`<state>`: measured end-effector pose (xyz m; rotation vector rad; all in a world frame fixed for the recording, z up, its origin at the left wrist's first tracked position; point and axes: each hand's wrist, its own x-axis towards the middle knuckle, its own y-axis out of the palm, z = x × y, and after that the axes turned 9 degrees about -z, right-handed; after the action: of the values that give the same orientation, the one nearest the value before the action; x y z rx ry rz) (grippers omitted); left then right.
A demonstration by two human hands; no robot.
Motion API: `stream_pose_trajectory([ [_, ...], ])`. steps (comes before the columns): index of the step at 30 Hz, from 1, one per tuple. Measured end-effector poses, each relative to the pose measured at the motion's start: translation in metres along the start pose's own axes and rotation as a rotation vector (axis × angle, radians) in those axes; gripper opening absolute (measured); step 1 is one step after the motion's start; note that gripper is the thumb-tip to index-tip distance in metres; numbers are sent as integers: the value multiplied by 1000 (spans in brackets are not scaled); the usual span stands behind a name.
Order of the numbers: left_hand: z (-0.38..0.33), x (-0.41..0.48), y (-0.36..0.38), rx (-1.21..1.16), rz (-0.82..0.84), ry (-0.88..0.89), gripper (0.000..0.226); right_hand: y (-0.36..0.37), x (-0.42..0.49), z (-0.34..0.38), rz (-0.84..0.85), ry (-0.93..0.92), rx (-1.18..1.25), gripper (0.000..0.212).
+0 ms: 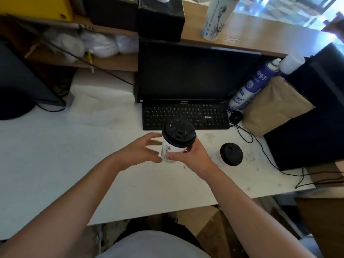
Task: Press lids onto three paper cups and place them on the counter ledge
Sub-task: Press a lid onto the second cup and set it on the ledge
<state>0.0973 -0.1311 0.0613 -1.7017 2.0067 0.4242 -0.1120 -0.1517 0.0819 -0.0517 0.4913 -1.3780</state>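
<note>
Right hand point(191, 157) grips lidded cup point(176, 141); keyboard point(186, 114) behind, second cup point(231, 154), seemingly lidded, beside

White desk point(55, 164), clock bearings taken from its centre, 12 o'clock away from the person. The surface is scuffed and marked toward 3 o'clock.

- **12 o'clock:** a black keyboard point(185, 116) lies flat, and a dark monitor point(186, 71) stands directly behind it.
- **2 o'clock:** a black mouse point(236, 117) sits just beside the keyboard's right end. A brown paper bag point(275, 107) is beyond it. A blue-and-white spray can point(249, 88) leans between monitor and bag.
- **3 o'clock:** a lidded paper cup point(231, 154) stands upright, apart from the keyboard. A black case point(307, 136) occupies the right edge.
- **10 o'clock:** a crumpled white sheet point(102, 103).
- **9 o'clock:** a round dark stand base point(13, 108).

Wooden counter ledge point(260, 34), above the desk at 12 to 1 o'clock, carries a black box point(161, 17) and a white printed cup point(216, 17), upright.
</note>
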Motion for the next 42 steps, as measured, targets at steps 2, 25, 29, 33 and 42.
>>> stream_pose_trajectory([
  [2, -19, -5, 1, 100, 28, 114, 92, 1, -3, 8, -1, -13, -5, 76],
  [25, -48, 9, 38, 173, -259, 398, 83, -41, 23, 32, 102, -118, 0, 75],
  [29, -80, 23, 58, 198, -283, 463, 82, -75, 40, 44, 95, -200, -19, 73],
  [33, -122, 39, 83, 229, -315, 537, 79, -116, 57, 65, 69, -325, -82, 75],
  [42, -217, 88, 129, 248, -397, 675, 77, -210, 115, 103, 9, -518, -39, 74],
])
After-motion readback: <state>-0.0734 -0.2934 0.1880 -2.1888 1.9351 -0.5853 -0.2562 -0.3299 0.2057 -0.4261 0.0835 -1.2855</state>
